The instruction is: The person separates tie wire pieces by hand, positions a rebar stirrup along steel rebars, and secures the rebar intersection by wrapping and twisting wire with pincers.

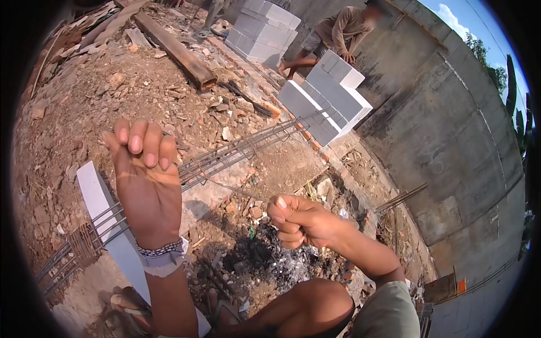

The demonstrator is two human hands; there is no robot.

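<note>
My left hand [149, 180] is raised with its palm showing and its fingers half bent, and nothing is visible in the palm. Behind it a long cage of steel bars [242, 147] runs diagonally across the ground. My right hand [301, 221] is closed, its thumb and forefinger pinching the end of a thin wire [234, 188]. That wire stretches up and left to the bars. Under the bars near my left wrist lies a pale block [93, 188]. Coiled wire [84, 245] wraps the lower left end of the bars.
A person [338, 31] bends behind stacked grey blocks [332, 93]. Another block stack [262, 31] stands farther back. A wooden beam [174, 50] lies on rubble. Ash [290, 262] covers ground near my knee. A concrete wall [439, 141] borders the right; bars [403, 197] jut beside it.
</note>
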